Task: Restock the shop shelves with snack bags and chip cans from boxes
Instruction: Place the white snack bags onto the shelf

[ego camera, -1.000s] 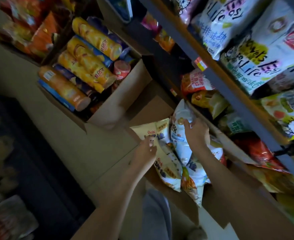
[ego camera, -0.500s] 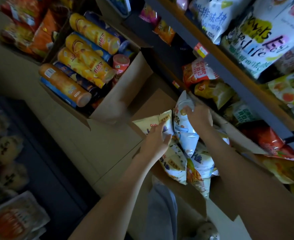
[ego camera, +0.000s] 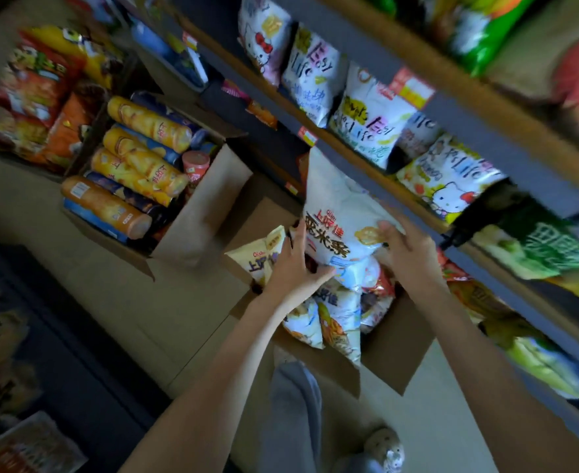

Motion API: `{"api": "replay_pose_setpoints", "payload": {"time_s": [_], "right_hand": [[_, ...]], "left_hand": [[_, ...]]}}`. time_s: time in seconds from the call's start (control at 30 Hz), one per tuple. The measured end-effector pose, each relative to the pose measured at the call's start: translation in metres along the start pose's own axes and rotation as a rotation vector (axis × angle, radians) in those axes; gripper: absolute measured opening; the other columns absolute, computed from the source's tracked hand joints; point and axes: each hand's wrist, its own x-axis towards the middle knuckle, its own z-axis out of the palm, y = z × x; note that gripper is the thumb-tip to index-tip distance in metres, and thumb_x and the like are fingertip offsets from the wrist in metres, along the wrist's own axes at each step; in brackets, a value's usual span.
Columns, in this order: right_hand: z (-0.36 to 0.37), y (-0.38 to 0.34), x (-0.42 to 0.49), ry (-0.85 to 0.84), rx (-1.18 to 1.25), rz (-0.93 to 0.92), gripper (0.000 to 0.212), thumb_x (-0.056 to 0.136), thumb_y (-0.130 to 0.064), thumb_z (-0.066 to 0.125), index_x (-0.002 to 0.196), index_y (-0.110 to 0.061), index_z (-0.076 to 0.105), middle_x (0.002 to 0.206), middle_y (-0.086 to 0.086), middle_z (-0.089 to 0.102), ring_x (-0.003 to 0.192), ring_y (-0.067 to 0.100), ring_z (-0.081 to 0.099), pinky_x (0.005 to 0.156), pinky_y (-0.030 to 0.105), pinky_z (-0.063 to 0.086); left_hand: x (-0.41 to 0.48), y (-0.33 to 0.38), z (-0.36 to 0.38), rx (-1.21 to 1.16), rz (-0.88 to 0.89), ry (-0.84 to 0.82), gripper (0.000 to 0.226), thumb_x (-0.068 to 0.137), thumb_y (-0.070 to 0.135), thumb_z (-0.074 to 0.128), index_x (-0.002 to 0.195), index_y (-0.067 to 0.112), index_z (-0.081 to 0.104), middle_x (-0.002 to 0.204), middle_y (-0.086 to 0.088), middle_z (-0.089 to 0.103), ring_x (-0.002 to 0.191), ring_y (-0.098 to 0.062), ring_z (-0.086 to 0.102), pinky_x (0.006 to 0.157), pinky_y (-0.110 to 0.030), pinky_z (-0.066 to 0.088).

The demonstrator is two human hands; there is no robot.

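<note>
So the shelves (ego camera: 479, 107) take up the whole right side, running diagonally, loaded with snack bags, mostly white ones with doodle lettering and a cartoon cat. The top right corner and the lower shelf rows are badly blurred, so I can't read anything there beyond green and yellow packs.

On the floor (ego camera: 86, 302) there are two open cardboard boxes. The far one, the can box (ego camera: 199, 213), is packed with chip cans (ego camera: 138, 165) lying on their sides, yellow ones stacked over blue ones, plus a pinkish can standing on end at the right edge. The near box (ego camera: 393, 356) sits right against the shelf base and is full of snack bags, with a pale yellow bag (ego camera: 264, 254) poking out at its left edge.

The main thing: a big white snack bag (ego camera: 339, 206) with red and dark lettering is held up above the near box, its top edge reaching up in front of the shelf edge. Left hand (ego camera: 294, 264) has its grip wrapped on the bag's lower left side, fingers curled around the edge. Right hand (ego camera: 407, 250) presses on the lower right side, fingers spread over the front. The bag's bottom corner is hidden behind the hands, so where it ends is hard to tell.

A grey trouser leg (ego camera: 294, 414) and a patterned shoe (ego camera: 383, 448) show at the bottom. Far left is dark, blurry shapes only.
</note>
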Motion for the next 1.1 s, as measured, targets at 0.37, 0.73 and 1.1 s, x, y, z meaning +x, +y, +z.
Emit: {"api": "replay_pose_setpoints", "payload": {"time_s": [0.37,0.73,1.1], "right_hand": [[-0.240,-0.095,-0.177,-0.026,0.599,-0.273,0.030,0.078,-0.043,0.060,0.088,-0.022,0.079,0.103,-0.003,0.074,0.107,0.016,0.066,0.088,0.035,0.054],[-0.359,-0.117,-0.330,0.133,0.313,-0.687,0.096,0.082,-0.019,0.076,0.148,-0.027,0.008,0.148,-0.007,0.032,0.132,0.007,0.043,0.099,0.031,0.047],[-0.449,-0.091,-0.381,0.342,-0.037,-0.716,0.114,0.076,-0.033,0.078,0.151,-0.037,-0.007,0.158,-0.009,-0.015,0.146,0.003,-0.012,0.114,0.013,0.018]], "left_hand": [[-0.168,0.203,0.006,0.051,0.625,0.025,0.133,0.059,0.047,0.092,0.153,0.043,-0.003,0.156,0.012,0.021,0.145,-0.013,0.026,0.110,-0.053,0.038],[-0.333,0.334,0.104,-0.082,0.919,0.273,0.129,0.062,0.063,0.082,0.155,0.033,-0.002,0.147,0.028,0.018,0.142,-0.003,0.026,0.111,-0.041,0.040],[-0.361,0.436,0.144,0.101,1.044,-0.114,0.112,0.079,0.051,0.074,0.149,0.050,-0.014,0.159,0.021,0.013,0.143,0.001,0.024,0.116,-0.042,0.032]]}}
